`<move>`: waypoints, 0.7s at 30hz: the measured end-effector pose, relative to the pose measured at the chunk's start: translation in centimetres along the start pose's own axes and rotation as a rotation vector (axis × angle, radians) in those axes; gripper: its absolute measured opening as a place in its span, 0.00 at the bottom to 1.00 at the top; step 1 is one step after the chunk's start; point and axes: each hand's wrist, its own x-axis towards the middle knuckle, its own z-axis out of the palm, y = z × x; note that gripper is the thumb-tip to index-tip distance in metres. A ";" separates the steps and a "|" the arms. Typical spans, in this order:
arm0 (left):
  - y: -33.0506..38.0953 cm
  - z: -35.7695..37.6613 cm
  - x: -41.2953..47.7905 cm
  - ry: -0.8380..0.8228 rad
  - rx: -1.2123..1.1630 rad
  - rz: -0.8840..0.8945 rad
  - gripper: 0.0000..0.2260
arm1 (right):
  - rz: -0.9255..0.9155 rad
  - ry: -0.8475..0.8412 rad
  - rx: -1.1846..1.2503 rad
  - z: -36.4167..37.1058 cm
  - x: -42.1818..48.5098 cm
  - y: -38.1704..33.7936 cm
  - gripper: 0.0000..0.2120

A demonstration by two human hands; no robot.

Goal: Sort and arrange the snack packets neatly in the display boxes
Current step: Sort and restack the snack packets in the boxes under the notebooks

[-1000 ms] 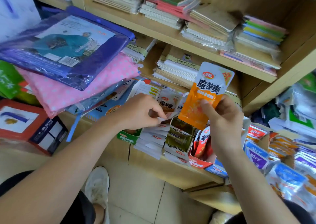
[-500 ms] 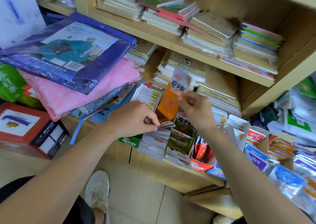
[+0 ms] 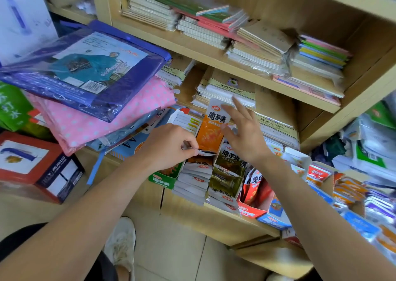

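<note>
An orange snack packet (image 3: pixel 211 134) stands upright at the back of a row of packets in the green display box (image 3: pixel 162 179). My right hand (image 3: pixel 244 135) hovers just right of it with fingers straight and spread, holding nothing. My left hand (image 3: pixel 171 146) pinches the top edges of the white and orange packets (image 3: pixel 194 174) in front, pulling them forward. Olive green packets (image 3: pixel 228 173) fill the row beside them, and red packets (image 3: pixel 256 186) sit in a red display box (image 3: pixel 249 211).
Stacked notebooks (image 3: pixel 227 92) lie on the shelf right behind the boxes. Folded raincoat packs (image 3: pixel 85 70) overhang on the left. More snack boxes with blue and orange packets (image 3: pixel 351 197) crowd the right. A red and white carton (image 3: pixel 32 165) sits low on the left.
My right hand brought the orange packet down from the air into the back of the row and let go of it. My left hand kept holding the front packets.
</note>
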 end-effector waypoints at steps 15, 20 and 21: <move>0.3 0.8 0.8 0.104 -0.004 -0.026 0.04 | 0.061 -0.161 0.203 -1.3 1.3 -0.2 0.10; 0.3 0.5 1.1 0.073 -0.050 -0.026 0.06 | -0.005 -0.031 0.255 -3.4 -2.5 -1.9 0.12; 0.1 0.1 0.9 0.040 -0.055 -0.006 0.07 | -0.058 -0.059 0.259 -3.4 -3.9 -2.7 0.12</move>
